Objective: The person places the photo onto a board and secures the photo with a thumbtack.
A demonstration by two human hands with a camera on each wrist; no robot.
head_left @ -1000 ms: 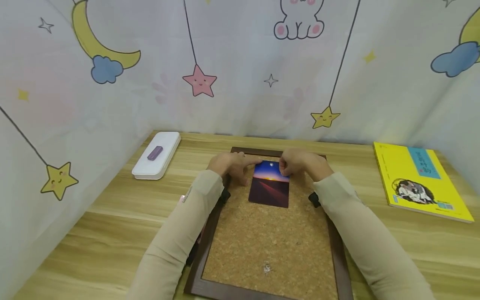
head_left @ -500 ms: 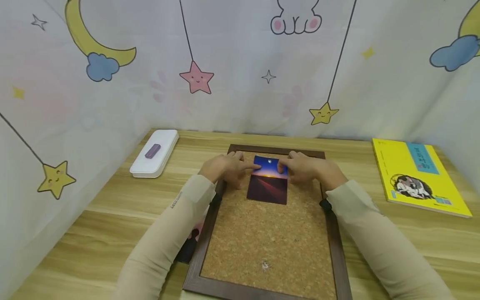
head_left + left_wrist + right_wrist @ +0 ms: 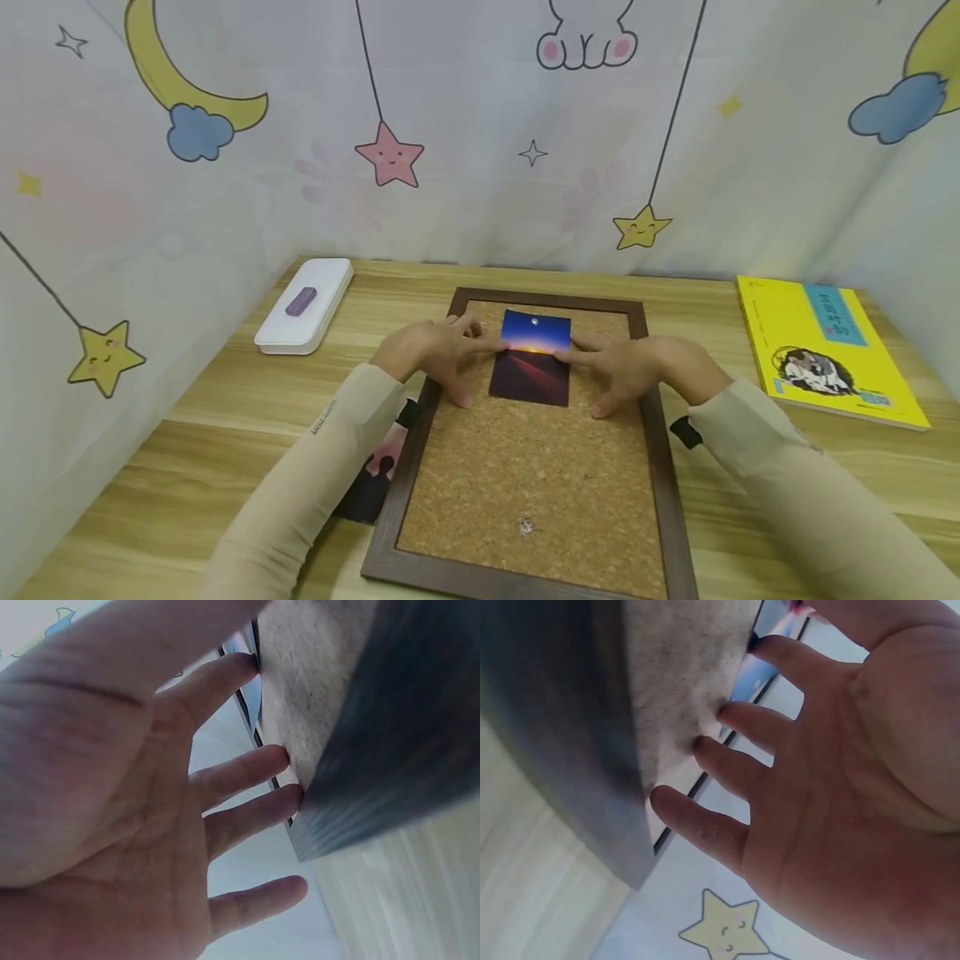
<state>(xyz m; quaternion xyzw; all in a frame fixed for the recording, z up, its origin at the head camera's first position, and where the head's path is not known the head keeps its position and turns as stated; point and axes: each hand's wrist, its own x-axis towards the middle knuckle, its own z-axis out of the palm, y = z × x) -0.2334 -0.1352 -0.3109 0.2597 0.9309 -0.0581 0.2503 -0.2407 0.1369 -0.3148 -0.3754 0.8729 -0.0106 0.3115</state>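
Note:
A sunset photo (image 3: 531,379) lies upright on the upper part of a cork board (image 3: 536,467) with a dark wooden frame. A small pale pushpin (image 3: 534,321) sits near the photo's top middle. My left hand (image 3: 438,350) touches the photo's left edge with its index finger, fingers spread. From the other side my right hand (image 3: 630,367) reaches the right edge with an extended index finger, its thumb on the cork. Both wrist views show the fingers straight and apart, fingertips at the board. A clump of clear pins (image 3: 526,527) is low on the cork.
A white case (image 3: 300,329) with a purple block (image 3: 302,302) on it stands at the back left. At the right lies a yellow book (image 3: 828,350). Another picture (image 3: 367,483) sticks out from under the board's left side. A patterned curtain (image 3: 465,208) hangs behind the table.
Both hands have slid down along the photo's side edges from its top corners, and the fingers have spread. The right hand has gone from a curled to a straighter pose.

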